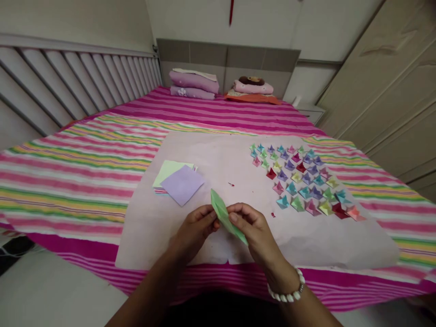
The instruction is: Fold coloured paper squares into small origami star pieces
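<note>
A partly folded piece of green origami paper (pixel 223 214) is held up between my two hands, slanting from upper left to lower right. My left hand (pixel 199 225) pinches its left edge with thumb and fingertips. On the other side, my right hand (pixel 250 222) grips it between thumb and forefinger; a white beaded bracelet (pixel 289 290) circles that wrist. To the left lies a stack of square paper (pixel 170 170), pale green on top, with a purple square (pixel 183 185) resting askew over it. Folded paper pieces (pixel 298 204) in many colours stand in rows at the right.
A large pale sheet (pixel 211 154) covers part of the striped bed (pixel 85 181). Small red scraps (pixel 231 184) lie on it. Folded bedding (pixel 194 84) and a pillow pile (pixel 254 86) sit by the headboard (pixel 211 59). A white rail (pixel 85 68) runs along the left.
</note>
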A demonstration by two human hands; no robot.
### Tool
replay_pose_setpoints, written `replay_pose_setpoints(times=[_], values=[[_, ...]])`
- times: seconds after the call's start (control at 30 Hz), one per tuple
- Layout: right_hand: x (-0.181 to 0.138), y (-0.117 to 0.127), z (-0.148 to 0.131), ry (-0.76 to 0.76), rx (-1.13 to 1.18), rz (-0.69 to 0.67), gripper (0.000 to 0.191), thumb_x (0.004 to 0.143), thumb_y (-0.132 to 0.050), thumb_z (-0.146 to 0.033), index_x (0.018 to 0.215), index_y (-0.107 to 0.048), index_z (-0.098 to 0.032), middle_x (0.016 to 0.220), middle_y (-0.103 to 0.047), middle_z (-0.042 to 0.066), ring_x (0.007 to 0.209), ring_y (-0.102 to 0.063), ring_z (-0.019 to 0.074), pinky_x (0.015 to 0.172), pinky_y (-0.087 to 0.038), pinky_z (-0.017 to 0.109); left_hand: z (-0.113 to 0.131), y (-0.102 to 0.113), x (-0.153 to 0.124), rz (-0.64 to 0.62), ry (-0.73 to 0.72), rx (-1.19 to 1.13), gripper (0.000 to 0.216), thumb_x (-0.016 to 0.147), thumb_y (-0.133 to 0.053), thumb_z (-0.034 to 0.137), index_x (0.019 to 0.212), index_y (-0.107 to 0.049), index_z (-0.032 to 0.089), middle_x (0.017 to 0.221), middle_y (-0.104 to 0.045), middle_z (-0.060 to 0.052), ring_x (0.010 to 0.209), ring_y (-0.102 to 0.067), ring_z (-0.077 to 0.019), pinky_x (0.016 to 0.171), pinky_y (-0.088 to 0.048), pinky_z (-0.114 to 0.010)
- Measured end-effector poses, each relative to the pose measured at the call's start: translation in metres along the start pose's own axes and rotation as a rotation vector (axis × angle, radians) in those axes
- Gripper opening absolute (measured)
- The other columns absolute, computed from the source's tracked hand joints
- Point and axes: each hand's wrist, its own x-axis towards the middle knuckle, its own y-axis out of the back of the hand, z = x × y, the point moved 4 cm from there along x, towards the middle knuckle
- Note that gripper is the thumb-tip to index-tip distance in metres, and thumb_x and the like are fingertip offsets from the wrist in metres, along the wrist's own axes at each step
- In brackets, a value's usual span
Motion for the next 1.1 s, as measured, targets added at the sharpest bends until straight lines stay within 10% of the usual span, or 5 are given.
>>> replay_pose_setpoints(times=[1.1], values=[[0.002, 0.005, 0.001, -0.05, 0.032, 0.051, 0.018, 0.079, -0.067, -0.036, 0.078, -0.067, -0.018, 0.057, -0.051, -0.004, 0.051, -0.043, 0.0091, 0.051, -0.035, 0.022, -0.004, 0.001, -0.004, -0.02, 0.007, 0.094, 0.025, 0.068, -0.077, 0.031, 0.086, -0.072, 0.015, 0.067, -0.058, 0.002, 0.058, -0.047, -0.006, 0.06, -0.038, -0.021]])
